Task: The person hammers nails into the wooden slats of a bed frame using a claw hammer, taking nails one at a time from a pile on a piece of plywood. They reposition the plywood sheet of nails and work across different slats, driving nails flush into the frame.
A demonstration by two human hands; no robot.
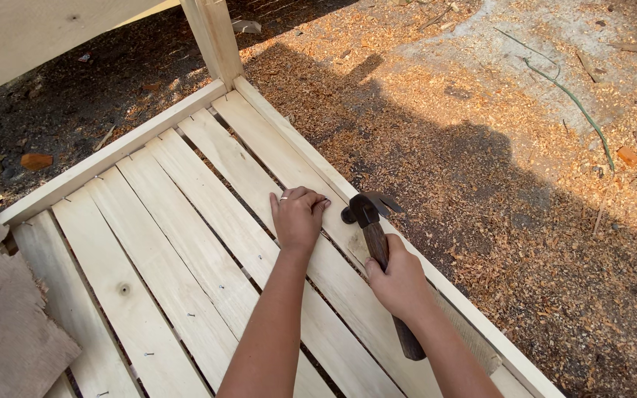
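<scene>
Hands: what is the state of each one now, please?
Left hand: open, pressing flat on a wooden slat.
Right hand: closed around the hammer handle.

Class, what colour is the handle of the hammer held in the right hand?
Dark brown wood, below a black head; the hammer handle shows best in the head view, gripped by the right hand.
</scene>
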